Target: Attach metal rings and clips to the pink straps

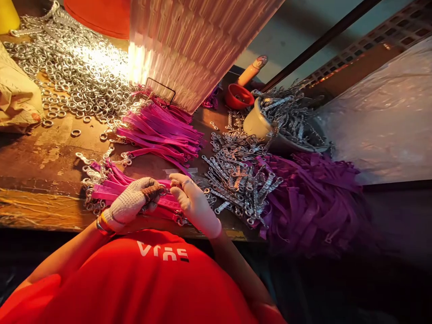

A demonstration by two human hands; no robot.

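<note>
A person in a red shirt (pixel 145 279) with white lettering worked at a worn wooden table (pixel 60 173), both gloved hands close together near its front edge. The left hand (pixel 137 202), in a dotted knit glove with brown material around the fingertips, had its fingers curled closed on a small metal piece (pixel 164 189), partly hidden. The right hand (pixel 194 202), in a smooth white glove, was just beside it, fingers bent toward the piece; I could not tell whether they gripped anything.

Beneath and around the hands lay a near bundle of pink straps (pixel 108 189) with metal fittings at their ends. A farther bundle of pink straps (pixel 162 130) lay beyond, beside a spread of silver rings (pixel 87 92) that glared under bright light. To the right of the hands was a pile of silver links (pixel 236 180), and next to it a dark purple heap of straps (pixel 310 202) at the table's right.

Behind the pile, a pale tub (pixel 254 120) lay tilted, with more silver strips (pixel 290 110) in and around its mouth, near a small red bowl (pixel 236 96). A ribbed translucent panel (pixel 192 49) slanted over the table's back, and a crumpled tan bag (pixel 16 96) sat at the far left.
</note>
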